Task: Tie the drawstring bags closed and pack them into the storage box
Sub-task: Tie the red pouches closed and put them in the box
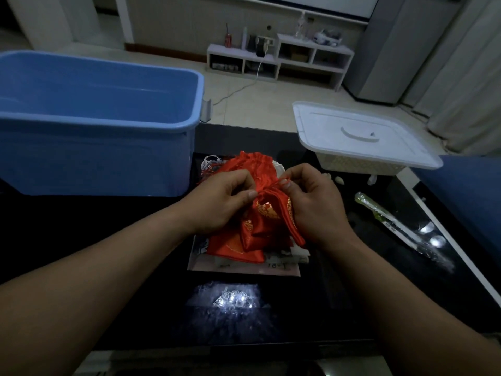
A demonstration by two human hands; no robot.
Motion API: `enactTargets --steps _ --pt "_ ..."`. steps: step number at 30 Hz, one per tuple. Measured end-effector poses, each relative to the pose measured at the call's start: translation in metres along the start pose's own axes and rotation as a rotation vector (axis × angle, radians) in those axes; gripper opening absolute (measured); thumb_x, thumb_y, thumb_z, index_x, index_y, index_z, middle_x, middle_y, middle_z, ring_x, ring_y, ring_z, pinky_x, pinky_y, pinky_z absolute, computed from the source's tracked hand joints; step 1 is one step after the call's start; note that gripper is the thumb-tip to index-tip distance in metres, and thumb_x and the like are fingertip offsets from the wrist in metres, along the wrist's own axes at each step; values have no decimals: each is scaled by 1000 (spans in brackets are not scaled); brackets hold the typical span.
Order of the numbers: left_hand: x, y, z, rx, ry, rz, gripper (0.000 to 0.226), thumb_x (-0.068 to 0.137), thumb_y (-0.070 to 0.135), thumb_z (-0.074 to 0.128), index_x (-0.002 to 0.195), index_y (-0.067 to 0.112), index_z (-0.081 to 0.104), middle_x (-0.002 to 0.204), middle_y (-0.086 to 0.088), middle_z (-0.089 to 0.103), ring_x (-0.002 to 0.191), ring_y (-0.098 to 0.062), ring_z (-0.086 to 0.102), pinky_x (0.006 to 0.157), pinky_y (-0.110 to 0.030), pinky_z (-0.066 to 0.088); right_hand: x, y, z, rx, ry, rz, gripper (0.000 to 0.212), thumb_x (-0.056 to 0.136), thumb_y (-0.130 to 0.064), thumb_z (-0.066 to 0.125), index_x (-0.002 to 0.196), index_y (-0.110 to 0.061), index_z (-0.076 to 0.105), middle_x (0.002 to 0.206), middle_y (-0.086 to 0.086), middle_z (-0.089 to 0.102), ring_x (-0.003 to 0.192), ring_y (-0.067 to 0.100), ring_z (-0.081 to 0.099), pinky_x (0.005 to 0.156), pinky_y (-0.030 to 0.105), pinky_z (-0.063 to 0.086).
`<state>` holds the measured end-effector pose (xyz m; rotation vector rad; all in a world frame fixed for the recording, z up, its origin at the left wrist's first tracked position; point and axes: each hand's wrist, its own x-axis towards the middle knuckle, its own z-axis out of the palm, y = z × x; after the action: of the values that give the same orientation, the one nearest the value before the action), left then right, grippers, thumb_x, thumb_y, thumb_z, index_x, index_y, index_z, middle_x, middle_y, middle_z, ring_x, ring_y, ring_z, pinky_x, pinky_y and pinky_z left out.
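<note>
Over the dark counter, your left hand pinches the gathered neck of a red drawstring bag while your right hand fingers grip its cord to cinch it above the waiting pile. The blue storage box stands open close by on the left, handy for packing.

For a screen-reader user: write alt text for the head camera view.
The left hand and right hand pinch the gathered neck of a red drawstring bag over a pile of bags on a dark table. A blue storage box stands left, a white lidded basket right.
</note>
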<state>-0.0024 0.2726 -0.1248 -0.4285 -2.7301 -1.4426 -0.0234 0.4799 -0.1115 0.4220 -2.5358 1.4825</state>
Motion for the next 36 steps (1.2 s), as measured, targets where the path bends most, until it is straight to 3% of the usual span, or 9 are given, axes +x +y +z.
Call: enactTargets --steps 4,9,11,14,17,21,25,30,36 --pt "-3 7 -1 -50 52 -76 16 104 29 60 96 16 62 84 -5 71 76 -18 70 69 -36 57 -1 -2 0 41 33 5 7 99 -16 68 95 -20 70 89 -5 73 87 10 70 78 35 59" --pt "-6 38 12 -580 -71 -410 67 94 64 54 108 -1 58 79 -17 70 66 -32 70 56 -34 57 -1 -11 3 32 104 -57 7 97 -13 70 93 -19 70 84 -6 73 81 7 69 72 25 55" --pt "-8 41 19 -521 -109 -387 41 97 49 64 91 9 60 67 -8 66 56 -21 64 50 -26 49 -2 -14 6 33 101 -75 7 96 -13 70 93 -19 71 84 -6 73 81 6 70 74 27 56" --pt "-4 30 12 -344 47 -319 26 98 22 69 75 18 56 67 -5 58 64 -18 54 65 -33 44 -2 -20 8 82 91 -79 4 96 -18 73 96 -22 71 88 -7 75 84 6 71 77 27 56" --pt "-10 32 -9 -466 81 -284 11 100 15 64 96 5 67 88 -21 72 78 -21 64 68 -31 52 1 -28 4 170 -70 24 17 95 -29 75 111 -24 72 103 -6 77 98 6 72 86 26 56" --pt "-22 44 -34 -602 246 -194 11 102 15 64 106 8 70 94 -16 77 81 -21 71 72 -34 58 7 -53 6 395 -211 141 14 97 -19 71 88 -9 74 78 3 75 71 12 68 66 26 54" --pt "-27 52 -88 -717 598 -49 15 103 14 62 117 14 64 78 -5 74 68 -12 69 60 -27 55 45 -108 35 416 -160 159 20 99 -26 69 97 -7 75 86 11 77 74 18 73 66 34 60" --pt "-36 22 -156 -573 1082 -57 15 104 15 56 114 26 60 97 -2 72 81 -13 70 71 -29 58 127 -178 99 380 -253 87 15 101 -27 68 98 -12 73 96 10 79 88 19 77 79 35 63" --pt "-37 -2 -160 -212 1065 -139 11 100 20 59 106 28 63 101 5 68 96 -17 67 92 -44 58 160 -177 132 -148 -112 37 33 99 -32 68 97 1 73 99 23 75 93 37 73 89 56 59"
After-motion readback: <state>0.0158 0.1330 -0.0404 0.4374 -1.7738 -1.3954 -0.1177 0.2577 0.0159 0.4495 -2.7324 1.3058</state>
